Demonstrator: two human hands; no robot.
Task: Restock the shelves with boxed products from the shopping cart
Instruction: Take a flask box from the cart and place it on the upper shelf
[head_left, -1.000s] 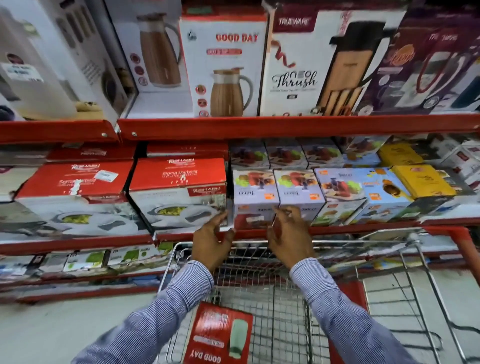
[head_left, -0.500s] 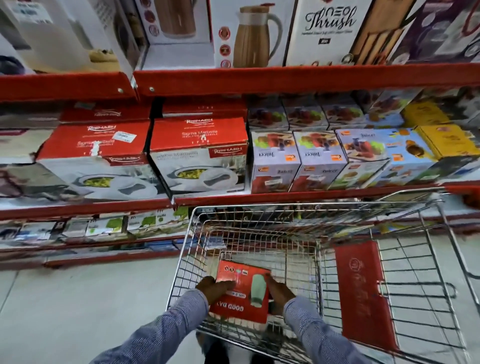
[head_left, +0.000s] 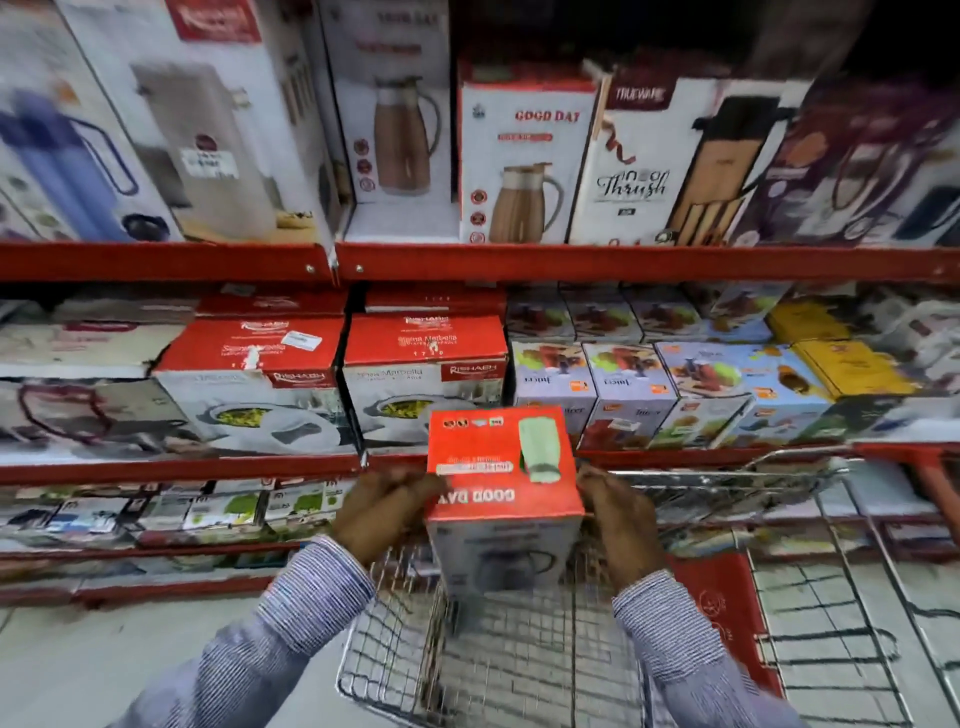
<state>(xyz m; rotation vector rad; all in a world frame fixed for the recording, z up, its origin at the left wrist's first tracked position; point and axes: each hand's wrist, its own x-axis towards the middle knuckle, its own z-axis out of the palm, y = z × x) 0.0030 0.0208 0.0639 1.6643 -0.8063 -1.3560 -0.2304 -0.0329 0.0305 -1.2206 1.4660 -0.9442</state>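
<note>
Left hand (head_left: 384, 512) + right hand (head_left: 618, 512): clasping red box (head_left: 501, 467) between them | above cart (head_left: 519, 675)

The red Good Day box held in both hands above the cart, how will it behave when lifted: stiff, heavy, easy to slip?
The red Good Day box looks stiff: its edges stay straight between the left hand and right hand. It is probably moderately light, as fingers alone hold it by its sides. The glossy-looking cardboard might slip, so two hands seem wise.

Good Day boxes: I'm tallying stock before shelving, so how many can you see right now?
2. One red Good Day box is held between the left hand and right hand above the cart; another Good Day box stands on the top shelf. Others may sit hidden behind.
</note>
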